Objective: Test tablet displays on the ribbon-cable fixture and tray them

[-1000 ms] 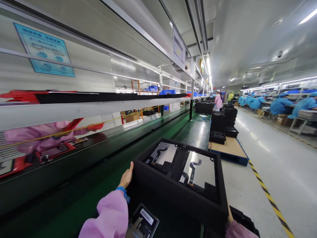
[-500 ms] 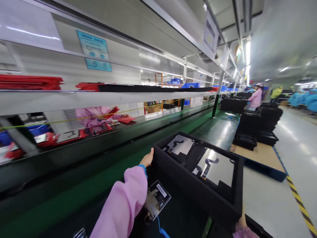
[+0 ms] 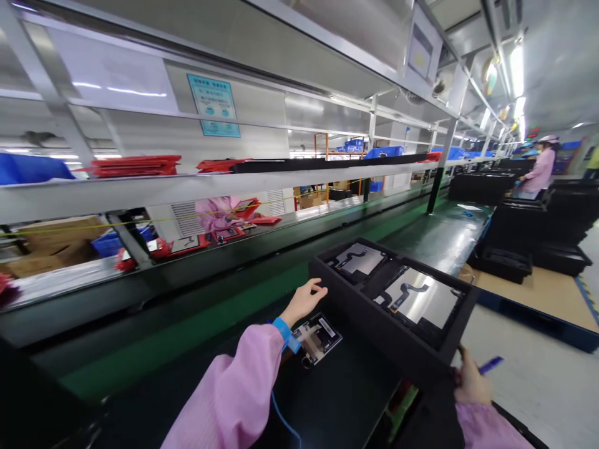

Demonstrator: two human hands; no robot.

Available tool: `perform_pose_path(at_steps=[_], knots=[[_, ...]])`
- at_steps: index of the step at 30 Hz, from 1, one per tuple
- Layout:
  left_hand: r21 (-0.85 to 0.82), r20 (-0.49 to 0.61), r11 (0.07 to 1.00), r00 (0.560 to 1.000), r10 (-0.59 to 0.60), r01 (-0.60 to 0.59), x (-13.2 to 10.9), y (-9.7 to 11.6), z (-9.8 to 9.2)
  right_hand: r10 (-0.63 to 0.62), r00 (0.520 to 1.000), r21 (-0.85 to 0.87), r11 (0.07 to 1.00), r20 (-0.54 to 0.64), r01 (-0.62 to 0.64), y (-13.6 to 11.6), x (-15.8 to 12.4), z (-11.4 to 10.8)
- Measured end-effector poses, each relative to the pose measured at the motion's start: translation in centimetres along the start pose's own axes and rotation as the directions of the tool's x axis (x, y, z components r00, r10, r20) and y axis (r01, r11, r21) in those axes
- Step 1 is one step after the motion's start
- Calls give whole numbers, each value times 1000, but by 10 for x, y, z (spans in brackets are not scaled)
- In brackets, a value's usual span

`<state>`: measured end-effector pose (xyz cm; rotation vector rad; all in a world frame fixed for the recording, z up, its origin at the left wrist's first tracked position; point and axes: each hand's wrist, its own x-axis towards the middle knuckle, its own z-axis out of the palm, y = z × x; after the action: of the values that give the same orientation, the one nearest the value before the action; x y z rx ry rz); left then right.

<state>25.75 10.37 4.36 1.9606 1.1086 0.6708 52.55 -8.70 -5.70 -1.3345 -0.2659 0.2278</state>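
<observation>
A deep black foam tray stands on the green bench, holding two flat display panels, a nearer panel and a farther panel, each with a dark flex cable on its silvery back. My left hand is just off the tray's left end, open with loosely bent fingers; a blue strap circles its wrist. At the tray's near right corner, my right hand touches the tray with fingers closed, a blue pen sticking out of it. Beneath my left wrist lies a smaller panel with a white label.
Stacked black trays stand on a pallet to the right. A long shelf carries red sleeves. Across the line a co-worker in pink handles red sleeves; another person stands farther down.
My left hand has let go of the tray's left end and come back toward me. My right hand now shows more fully, with the pen visible. The view has swung left.
</observation>
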Motion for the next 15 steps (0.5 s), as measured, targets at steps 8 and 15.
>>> perform_pose_path(at_steps=[8,15], knots=[[-45,216,974,950,225,-220,-144,-1,-14,-420,811,-21,892,-406,451,-90,4,3],[16,183,997,980,-81,79,-218,-81,-2,-253,841,-283,862,478,421,-104,-6,111]])
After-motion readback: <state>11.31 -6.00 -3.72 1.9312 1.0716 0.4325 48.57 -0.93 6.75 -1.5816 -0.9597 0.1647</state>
